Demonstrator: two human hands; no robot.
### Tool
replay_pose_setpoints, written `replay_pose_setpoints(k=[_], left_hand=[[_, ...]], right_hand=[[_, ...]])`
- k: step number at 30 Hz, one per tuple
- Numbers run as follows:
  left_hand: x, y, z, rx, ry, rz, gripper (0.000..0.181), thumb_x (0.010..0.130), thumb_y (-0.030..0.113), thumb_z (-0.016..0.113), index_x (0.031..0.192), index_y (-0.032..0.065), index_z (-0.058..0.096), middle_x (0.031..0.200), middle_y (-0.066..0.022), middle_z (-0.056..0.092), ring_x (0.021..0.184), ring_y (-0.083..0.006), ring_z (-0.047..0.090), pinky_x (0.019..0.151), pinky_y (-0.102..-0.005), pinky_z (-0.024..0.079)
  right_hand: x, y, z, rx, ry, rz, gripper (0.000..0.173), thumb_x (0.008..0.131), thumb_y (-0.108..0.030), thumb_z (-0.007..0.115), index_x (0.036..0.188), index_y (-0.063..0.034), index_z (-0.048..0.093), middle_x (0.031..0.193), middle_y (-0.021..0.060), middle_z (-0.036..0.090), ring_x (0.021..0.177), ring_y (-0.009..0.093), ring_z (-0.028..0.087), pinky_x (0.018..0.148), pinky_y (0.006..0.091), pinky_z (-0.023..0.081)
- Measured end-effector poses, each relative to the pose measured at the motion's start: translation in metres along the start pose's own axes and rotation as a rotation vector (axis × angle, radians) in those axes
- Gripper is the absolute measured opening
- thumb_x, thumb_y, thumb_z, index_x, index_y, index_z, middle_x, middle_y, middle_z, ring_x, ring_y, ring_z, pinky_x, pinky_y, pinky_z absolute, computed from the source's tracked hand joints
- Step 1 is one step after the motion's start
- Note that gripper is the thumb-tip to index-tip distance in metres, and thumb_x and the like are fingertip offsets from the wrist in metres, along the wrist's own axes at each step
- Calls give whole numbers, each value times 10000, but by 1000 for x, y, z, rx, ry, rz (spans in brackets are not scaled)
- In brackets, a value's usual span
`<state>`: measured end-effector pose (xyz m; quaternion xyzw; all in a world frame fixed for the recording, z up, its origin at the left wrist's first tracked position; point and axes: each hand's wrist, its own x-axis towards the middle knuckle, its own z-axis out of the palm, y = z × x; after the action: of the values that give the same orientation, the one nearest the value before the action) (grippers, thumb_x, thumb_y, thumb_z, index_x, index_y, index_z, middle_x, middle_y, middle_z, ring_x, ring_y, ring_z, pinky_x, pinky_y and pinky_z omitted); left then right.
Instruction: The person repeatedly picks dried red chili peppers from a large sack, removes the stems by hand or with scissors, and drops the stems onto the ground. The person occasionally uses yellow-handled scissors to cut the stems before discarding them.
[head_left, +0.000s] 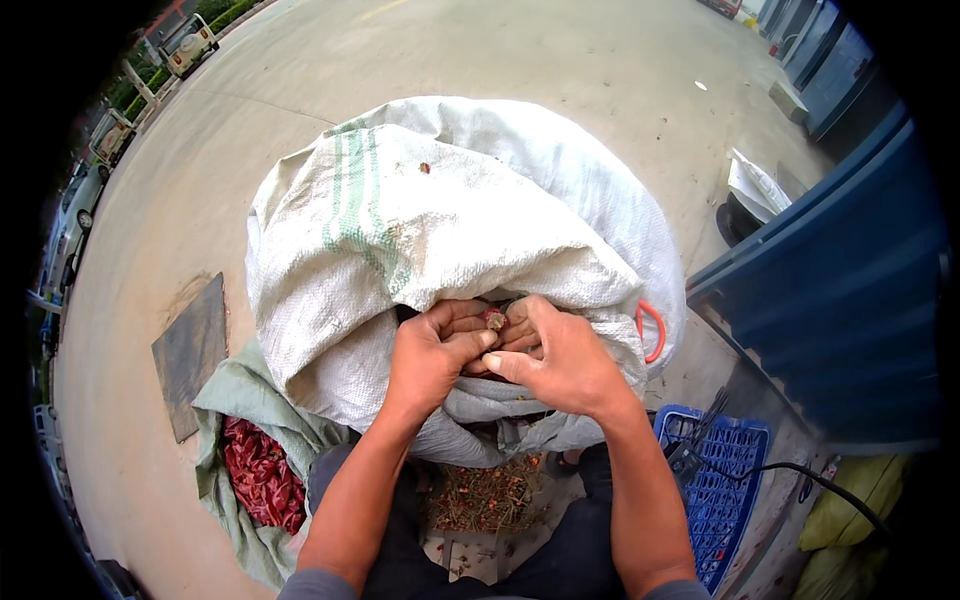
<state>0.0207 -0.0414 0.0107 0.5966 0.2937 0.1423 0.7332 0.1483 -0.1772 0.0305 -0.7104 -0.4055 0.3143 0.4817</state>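
At the mouth of a large white woven sack (465, 217), my left hand (435, 349) and my right hand (559, 356) meet with fingers curled inward. Between their fingertips they hold a small dried red chili (495, 320), its pale stem end facing up. My thumbs nearly meet just below it. The fingers hide most of the chili and part of the sack's opening. To my left, a pale green woven sack (247, 375) stands rolled open, with crumpled dried red chilies (262, 476) inside. Stems and orange-red scraps (487, 495) lie on the ground between my legs.
A blue plastic crate (720, 487) with a black cable (817, 487) stands at my right, beside a blue corrugated metal panel (825, 300). A red loop (654, 330) sits at the sack's right side. A dark flat board (191, 360) lies on the concrete ground (135, 315) at left.
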Motion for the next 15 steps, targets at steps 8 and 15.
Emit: replay_pose_setpoints(k=[8, 15], left_hand=[[-2, -6, 3, 692, 158, 564, 192, 753, 108, 786, 930, 46, 745, 861, -128, 699, 791, -304, 672, 720, -397, 529], [-7, -4, -2, 1092, 45, 670, 226, 749, 257, 789, 861, 82, 700, 854, -103, 691, 858, -333, 637, 778, -473, 444]], right_hand=[[7, 16, 16, -316, 211, -184, 268, 993, -240, 614, 871, -5, 572, 687, 226, 624, 665, 425, 646, 578, 479, 492], [2, 21, 21, -720, 252, -339, 286, 963, -285, 650, 783, -87, 549, 610, 120, 614, 538, 331, 642, 476, 447, 493]])
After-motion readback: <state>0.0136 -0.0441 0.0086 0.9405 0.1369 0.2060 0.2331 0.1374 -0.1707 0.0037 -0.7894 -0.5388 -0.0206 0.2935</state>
